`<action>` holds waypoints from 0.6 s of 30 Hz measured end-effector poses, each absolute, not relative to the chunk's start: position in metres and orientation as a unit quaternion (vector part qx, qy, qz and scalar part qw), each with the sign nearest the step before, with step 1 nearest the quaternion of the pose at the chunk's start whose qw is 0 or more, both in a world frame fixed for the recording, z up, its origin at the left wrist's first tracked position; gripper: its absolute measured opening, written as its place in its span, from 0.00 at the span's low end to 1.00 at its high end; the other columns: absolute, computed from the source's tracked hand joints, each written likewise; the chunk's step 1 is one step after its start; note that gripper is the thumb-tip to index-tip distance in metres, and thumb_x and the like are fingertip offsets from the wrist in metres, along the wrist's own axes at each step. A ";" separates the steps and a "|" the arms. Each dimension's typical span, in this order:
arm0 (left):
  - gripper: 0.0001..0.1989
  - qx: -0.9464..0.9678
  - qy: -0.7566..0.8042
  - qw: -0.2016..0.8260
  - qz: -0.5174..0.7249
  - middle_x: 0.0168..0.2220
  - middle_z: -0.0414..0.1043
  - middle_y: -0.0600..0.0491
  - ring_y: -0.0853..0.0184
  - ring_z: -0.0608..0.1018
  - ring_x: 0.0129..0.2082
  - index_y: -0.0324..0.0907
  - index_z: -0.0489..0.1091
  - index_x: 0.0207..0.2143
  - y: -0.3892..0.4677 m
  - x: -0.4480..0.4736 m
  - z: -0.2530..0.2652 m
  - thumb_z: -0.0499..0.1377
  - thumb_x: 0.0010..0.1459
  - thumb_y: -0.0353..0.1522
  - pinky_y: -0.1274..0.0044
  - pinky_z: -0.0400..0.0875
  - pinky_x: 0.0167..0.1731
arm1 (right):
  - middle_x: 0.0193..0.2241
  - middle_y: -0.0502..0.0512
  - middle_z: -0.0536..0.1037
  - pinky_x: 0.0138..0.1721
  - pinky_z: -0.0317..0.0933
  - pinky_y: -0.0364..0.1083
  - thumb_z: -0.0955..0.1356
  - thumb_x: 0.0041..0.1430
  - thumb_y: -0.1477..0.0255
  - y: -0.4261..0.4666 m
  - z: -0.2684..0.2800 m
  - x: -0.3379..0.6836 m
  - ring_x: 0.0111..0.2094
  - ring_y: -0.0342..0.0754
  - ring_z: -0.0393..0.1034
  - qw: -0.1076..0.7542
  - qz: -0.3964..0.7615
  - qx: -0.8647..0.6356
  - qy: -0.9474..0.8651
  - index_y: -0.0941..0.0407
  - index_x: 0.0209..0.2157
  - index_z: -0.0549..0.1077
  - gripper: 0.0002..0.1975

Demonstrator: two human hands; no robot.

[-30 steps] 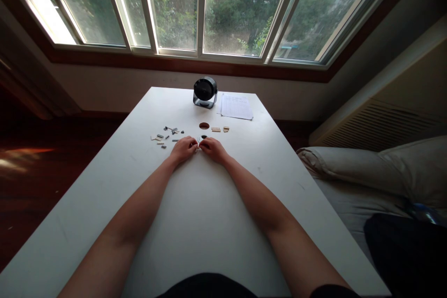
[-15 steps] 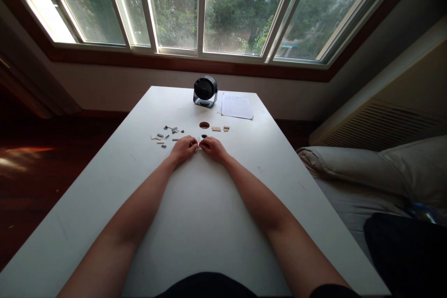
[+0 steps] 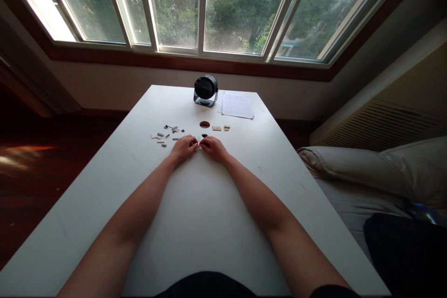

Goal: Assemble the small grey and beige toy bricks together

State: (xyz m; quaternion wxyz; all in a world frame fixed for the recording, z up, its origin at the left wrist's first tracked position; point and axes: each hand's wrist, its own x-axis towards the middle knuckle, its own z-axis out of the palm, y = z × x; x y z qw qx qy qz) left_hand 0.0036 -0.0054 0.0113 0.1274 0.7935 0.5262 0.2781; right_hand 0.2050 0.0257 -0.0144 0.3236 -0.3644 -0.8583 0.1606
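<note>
beyond everything, a wide window [image 3: 240, 9] with trees outside; below it, a long white table [image 3: 209, 223], brightest toward the far end. off to the right, a pale couch [image 3: 338, 163]. near the table's far edge, a round black gadget [image 3: 206, 87] on a stand, and just beside it some printed paper [image 3: 237, 104].

farther in, almost meeting at the fingertips, the left hand [image 3: 185, 147] and the right hand [image 3: 212, 147]. both curled nearly closed, in a tight pinch. just beyond them, a round hole [image 3: 205, 125] in the tabletop and, nearer, a pale ring [image 3: 200, 138], partly covered. right of the hole, a longer tan row [image 3: 216, 128] and a shorter tan row [image 3: 226, 127]. to the left, a loose scatter of grey bits [image 3: 159, 135].

smallest of all, between both sets of fingertips, a tiny pale piece [image 3: 197, 148], seemingly gripped from both sides; too covered to tell its shape.

best to rest both wrists on the table, steady with the left, and adjust with the right. line up edges before pressing; press straight, never tilted. work low, clear of the hole, a likely trap after any slip.
</note>
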 end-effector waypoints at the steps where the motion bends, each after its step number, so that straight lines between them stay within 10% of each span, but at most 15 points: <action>1: 0.08 0.793 0.527 0.127 0.278 0.36 0.73 0.51 0.64 0.74 0.37 0.44 0.74 0.35 -0.005 0.004 0.011 0.56 0.60 0.35 0.73 0.67 0.38 | 0.33 0.52 0.75 0.40 0.57 0.43 0.67 0.62 0.73 0.026 -0.014 0.205 0.36 0.45 0.66 0.325 0.160 -0.363 -0.858 0.54 0.36 0.77 0.05; 18: 0.08 0.789 0.533 0.128 0.277 0.37 0.73 0.51 0.64 0.74 0.37 0.44 0.74 0.35 -0.004 0.003 0.008 0.56 0.60 0.34 0.73 0.68 0.39 | 0.33 0.52 0.75 0.40 0.57 0.43 0.68 0.61 0.73 0.024 -0.014 0.204 0.36 0.45 0.66 0.329 0.165 -0.371 -0.852 0.54 0.35 0.77 0.04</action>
